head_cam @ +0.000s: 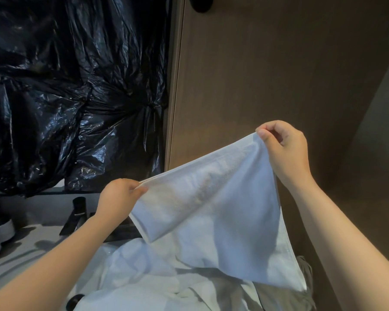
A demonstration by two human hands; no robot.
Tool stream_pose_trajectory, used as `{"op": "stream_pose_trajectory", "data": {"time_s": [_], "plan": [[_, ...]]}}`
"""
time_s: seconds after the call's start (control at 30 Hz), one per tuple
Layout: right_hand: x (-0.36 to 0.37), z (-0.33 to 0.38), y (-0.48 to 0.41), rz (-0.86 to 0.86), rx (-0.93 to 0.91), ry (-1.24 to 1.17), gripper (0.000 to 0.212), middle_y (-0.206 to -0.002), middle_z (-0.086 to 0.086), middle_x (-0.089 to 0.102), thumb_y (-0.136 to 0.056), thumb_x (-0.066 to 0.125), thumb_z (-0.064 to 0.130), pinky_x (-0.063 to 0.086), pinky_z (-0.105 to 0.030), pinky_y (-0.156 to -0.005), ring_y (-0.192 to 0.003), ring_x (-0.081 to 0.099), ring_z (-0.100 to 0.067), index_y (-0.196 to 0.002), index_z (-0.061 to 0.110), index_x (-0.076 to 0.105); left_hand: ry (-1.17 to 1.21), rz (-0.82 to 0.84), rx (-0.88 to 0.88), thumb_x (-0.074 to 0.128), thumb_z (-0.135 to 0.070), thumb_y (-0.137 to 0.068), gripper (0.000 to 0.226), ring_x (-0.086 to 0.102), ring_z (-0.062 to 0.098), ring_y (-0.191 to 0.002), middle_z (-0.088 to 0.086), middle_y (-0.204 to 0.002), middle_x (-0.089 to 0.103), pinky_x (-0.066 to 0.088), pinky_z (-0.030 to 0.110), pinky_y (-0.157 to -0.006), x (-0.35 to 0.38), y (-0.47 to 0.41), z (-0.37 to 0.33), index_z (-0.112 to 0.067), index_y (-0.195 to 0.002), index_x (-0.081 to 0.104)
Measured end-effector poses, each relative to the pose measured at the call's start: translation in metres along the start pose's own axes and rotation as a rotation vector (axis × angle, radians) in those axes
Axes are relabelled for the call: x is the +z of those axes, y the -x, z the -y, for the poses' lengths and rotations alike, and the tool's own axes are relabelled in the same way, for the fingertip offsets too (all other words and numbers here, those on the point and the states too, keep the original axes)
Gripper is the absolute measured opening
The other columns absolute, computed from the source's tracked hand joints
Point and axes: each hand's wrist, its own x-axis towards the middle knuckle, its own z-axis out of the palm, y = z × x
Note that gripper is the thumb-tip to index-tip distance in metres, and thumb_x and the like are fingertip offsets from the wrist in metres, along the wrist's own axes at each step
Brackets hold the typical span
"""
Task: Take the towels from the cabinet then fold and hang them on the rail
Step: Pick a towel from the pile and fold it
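Note:
A white towel (213,212) hangs doubled over in the air in front of me. My left hand (119,196) pinches its lower left corner, where two layers of edge meet. My right hand (283,147) pinches the upper right corner, held higher than the left. The towel's top edge runs taut and slanted between both hands, and the rest drapes down toward the lower right. More white cloth (144,277) lies crumpled below it. No rail is in view.
A brown wooden cabinet panel (267,75) fills the right and back. Black plastic sheeting (65,86) covers the left. Below it a grey counter (32,239) holds dark bottles (79,207) and white round containers (0,232).

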Motion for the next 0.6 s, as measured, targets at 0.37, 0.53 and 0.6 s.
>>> {"op": "stream_pose_trajectory", "data": {"time_s": [0.37,0.53,0.6], "plan": [[0.007,-0.009,0.011,0.029,-0.004,0.006,0.009,-0.088,0.017,0.063,-0.096,0.058,0.022,0.044,0.000,-0.068,-0.084,0.061,-0.001,-0.090,0.025,0.065,-0.206,0.059,-0.120,0.064,-0.039,-0.091,0.041,0.042,0.018,-0.049,0.003,-0.050,0.045,0.028,0.028,-0.046,0.003,0.001,0.018,-0.011,-0.062,0.064],[0.004,-0.015,0.009,0.002,0.025,0.038,0.010,-0.087,0.017,0.062,-0.097,0.057,0.022,0.042,0.003,-0.066,-0.084,0.061,-0.003,-0.091,0.024,0.064,0.038,-0.023,-0.128,0.076,-0.037,-0.080,0.059,0.024,0.014,-0.040,-0.006,-0.037,0.022,0.019,0.023,-0.046,0.002,0.007,0.024,-0.013,-0.039,0.040],[0.004,-0.018,0.009,-0.016,0.041,0.041,0.010,-0.086,0.017,0.062,-0.097,0.057,0.021,0.042,0.002,-0.065,-0.084,0.061,-0.003,-0.091,0.024,0.064,0.112,-0.045,-0.148,0.078,-0.040,-0.077,0.054,0.029,0.018,-0.044,0.003,-0.042,0.029,0.021,0.025,-0.046,0.001,0.006,0.029,-0.001,-0.048,0.054]]}}
